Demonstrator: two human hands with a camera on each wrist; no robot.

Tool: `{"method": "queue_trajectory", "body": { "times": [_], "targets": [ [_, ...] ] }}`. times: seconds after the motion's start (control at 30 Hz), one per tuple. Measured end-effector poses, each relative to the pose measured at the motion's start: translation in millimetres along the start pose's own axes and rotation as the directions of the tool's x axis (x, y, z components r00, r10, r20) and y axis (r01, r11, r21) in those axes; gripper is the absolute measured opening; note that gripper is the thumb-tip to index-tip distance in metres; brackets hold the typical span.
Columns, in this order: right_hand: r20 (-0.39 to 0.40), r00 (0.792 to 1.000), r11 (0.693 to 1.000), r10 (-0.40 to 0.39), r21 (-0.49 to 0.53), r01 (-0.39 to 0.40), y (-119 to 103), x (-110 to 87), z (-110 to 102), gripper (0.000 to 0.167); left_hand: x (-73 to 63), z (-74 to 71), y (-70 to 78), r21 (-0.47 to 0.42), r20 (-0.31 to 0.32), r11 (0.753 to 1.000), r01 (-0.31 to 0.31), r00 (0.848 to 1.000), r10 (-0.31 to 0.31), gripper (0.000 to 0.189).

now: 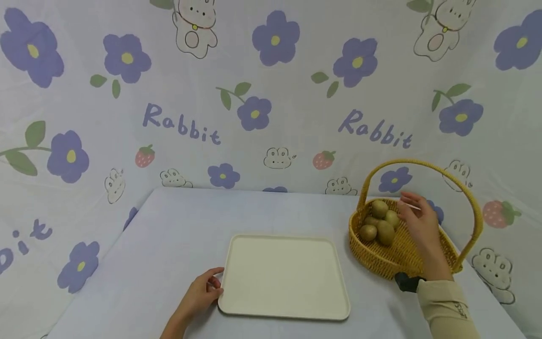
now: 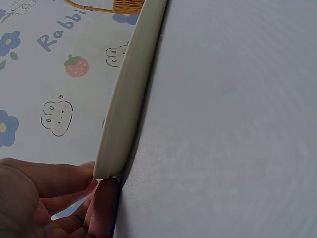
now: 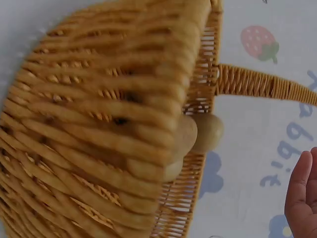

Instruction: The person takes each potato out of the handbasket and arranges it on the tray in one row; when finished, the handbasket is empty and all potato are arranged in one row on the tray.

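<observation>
My left hand (image 1: 201, 293) is at the left edge of an off-white rectangular tray (image 1: 283, 278) lying flat on the table. Its thumb and fingers hold the tray's rim (image 2: 126, 99) near the front left corner. Over the right part of a yellow wicker basket (image 1: 381, 263), my right hand (image 1: 419, 219) hovers with loosely bent fingers and nothing in it. Several brownish-green kiwis (image 1: 385, 232) lie together in the basket's left side. In the right wrist view, the woven wall hides most of the kiwis (image 3: 208, 133), and part of the right hand (image 3: 303, 196) shows at the edge.
The basket's tall arched handle (image 1: 474, 212) rises behind and right of my right hand. A white cloth covers the table (image 1: 178, 230). Behind it hangs a curtain (image 1: 245, 155) printed with flowers, rabbits and strawberries. A black strap piece (image 1: 408, 282) sits at the right wrist.
</observation>
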State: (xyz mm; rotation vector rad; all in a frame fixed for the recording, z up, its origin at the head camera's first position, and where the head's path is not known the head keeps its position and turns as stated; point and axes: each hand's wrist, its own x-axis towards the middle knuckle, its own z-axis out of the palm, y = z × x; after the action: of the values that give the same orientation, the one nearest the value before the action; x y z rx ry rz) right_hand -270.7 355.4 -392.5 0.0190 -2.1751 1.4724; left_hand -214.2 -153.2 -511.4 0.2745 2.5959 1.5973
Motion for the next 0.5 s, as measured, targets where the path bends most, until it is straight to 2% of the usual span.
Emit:
{"method": "queue_trajectory", "body": {
  "times": [0.13,0.27,0.37,0.5],
  "targets": [
    [-0.054,0.997,0.999,0.05,-0.004,-0.05,5,8.9,-5,0.036,0.1,-0.7,-6.5,-0.018,0.018,1.0,-0.021,1.0,0.022,0.049],
    [-0.141,0.98,0.985,0.143,0.118,-0.127,7,19.5,-9,0.032,2.0,-2.1,-9.9,-0.04,0.039,0.999,-0.036,0.999,0.038,0.049],
    [-0.199,0.955,0.95,0.219,0.268,-0.161,7,28.4,-10,0.027,3.0,-3.7,-9.6,-0.068,0.054,0.997,-0.02,0.998,0.024,0.05],
    [-0.262,0.923,0.906,0.284,0.388,-0.168,8,39.0,-9,0.026,1.8,-6.4,-11.0,-0.093,0.075,0.996,-0.005,0.997,0.012,0.05]
  ]
}}
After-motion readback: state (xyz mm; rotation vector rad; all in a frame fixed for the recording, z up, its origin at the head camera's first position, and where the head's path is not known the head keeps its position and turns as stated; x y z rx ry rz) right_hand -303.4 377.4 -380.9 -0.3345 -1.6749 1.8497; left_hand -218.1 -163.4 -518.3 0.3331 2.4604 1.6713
